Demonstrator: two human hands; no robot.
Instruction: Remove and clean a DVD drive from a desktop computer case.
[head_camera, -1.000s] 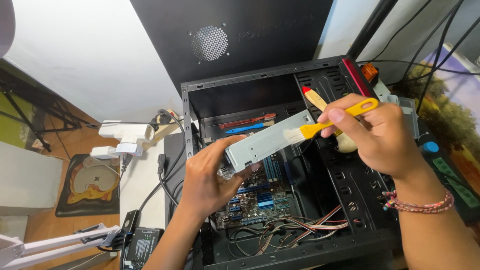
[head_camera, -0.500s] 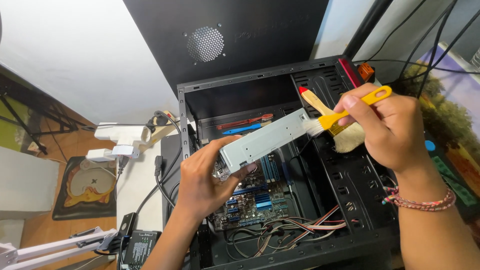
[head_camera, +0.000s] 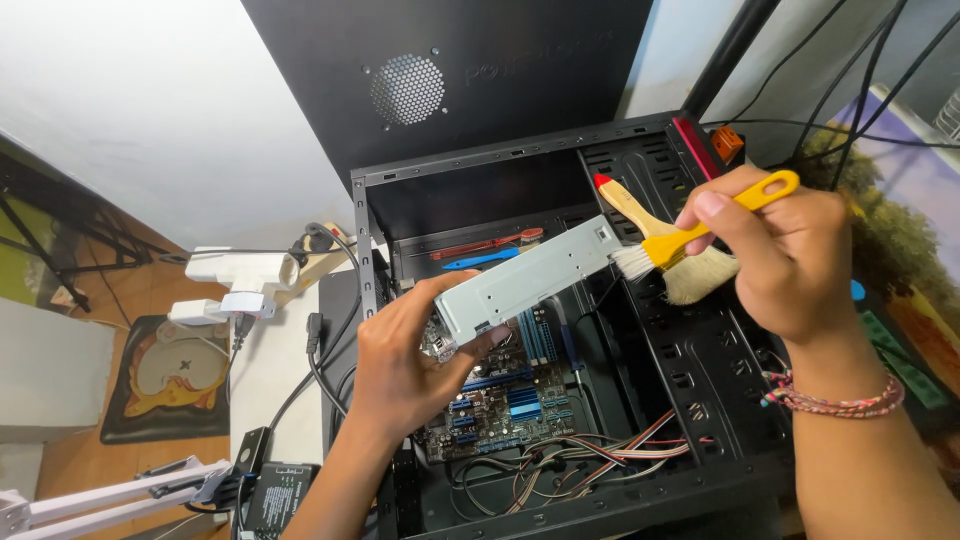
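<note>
My left hand (head_camera: 405, 365) grips the near end of a flat grey metal drive (head_camera: 525, 280), held slanted over an open black computer case (head_camera: 640, 420). My right hand (head_camera: 785, 250) holds two brushes together. One is small with a yellow handle (head_camera: 715, 220), and its white bristles touch the drive's far end. The other has a wooden handle with a red tip (head_camera: 630, 205) and wider pale bristles. A green motherboard (head_camera: 510, 395) lies inside the case below the drive.
Coloured cables (head_camera: 590, 460) bunch at the case's near bottom. The black side panel (head_camera: 450, 70) leans behind the case. A white power strip (head_camera: 240, 275) and black cords lie left on the white desk. A small black device (head_camera: 275, 495) sits at the desk's near edge.
My right hand has moved the yellow brush from the middle of the drive toward its far end. The drive stays in my left hand, shifted only slightly.
</note>
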